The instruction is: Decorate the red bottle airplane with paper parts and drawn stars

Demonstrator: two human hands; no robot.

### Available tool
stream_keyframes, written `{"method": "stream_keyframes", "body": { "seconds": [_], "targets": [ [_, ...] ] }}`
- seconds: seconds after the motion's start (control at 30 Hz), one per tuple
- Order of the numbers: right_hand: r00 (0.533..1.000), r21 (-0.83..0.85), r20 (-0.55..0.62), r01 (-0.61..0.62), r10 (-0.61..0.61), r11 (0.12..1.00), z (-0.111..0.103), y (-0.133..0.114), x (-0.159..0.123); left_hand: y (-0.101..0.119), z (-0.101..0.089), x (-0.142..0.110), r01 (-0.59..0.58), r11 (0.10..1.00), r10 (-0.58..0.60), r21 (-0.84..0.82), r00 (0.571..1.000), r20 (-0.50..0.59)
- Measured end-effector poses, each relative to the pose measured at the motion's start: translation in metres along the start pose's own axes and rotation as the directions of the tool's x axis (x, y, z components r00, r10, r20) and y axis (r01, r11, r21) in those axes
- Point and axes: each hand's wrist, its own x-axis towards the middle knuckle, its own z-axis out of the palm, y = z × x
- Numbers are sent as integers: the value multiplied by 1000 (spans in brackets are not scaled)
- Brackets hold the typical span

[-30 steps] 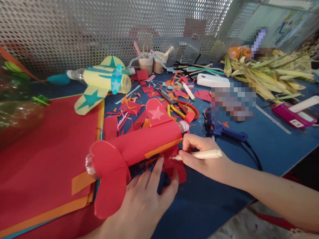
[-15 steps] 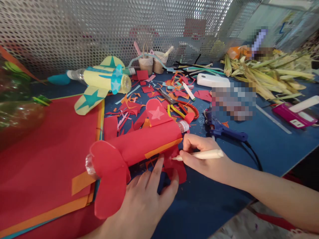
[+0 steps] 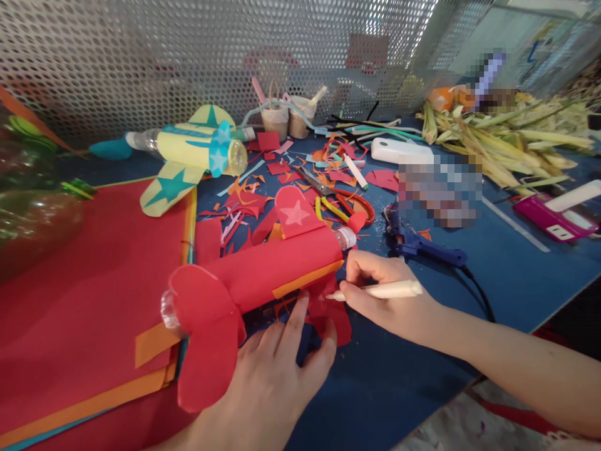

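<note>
A bottle airplane [image 3: 282,260] covered in red paper lies in front of me, with an orange strip [image 3: 307,280] along its side. Its far wing [image 3: 294,199] bears a pale star. My right hand [image 3: 406,313] grips a white marker pen [image 3: 394,290], whose tip touches the near red wing [image 3: 339,326] where faint pale strokes show. My left hand [image 3: 275,382] is spread beside the body, index finger and thumb resting on that wing's edge. Red rounded tail pieces [image 3: 206,363] stand at the bottle's left end.
Scissors [image 3: 345,207] and paper scraps [image 3: 246,203] lie behind the airplane. A blue glue gun [image 3: 429,247] with its cord sits right of them. A yellow bottle airplane [image 3: 181,147] is at back left, above stacked red sheets [image 3: 94,282]. Dry husks [image 3: 507,134] are piled at back right.
My right hand and the marker tip have shifted very slightly up and to the right on the near wing. The left hand and the airplane stay put.
</note>
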Motion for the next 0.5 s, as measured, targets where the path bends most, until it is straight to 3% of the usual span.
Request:
{"method": "stream_keyframes", "body": {
  "seconds": [0.5],
  "targets": [
    [1000,10,-1,-26,26,1000,1,2,1,1,1,0,5,999,-3,-36,999,52]
  ]
}}
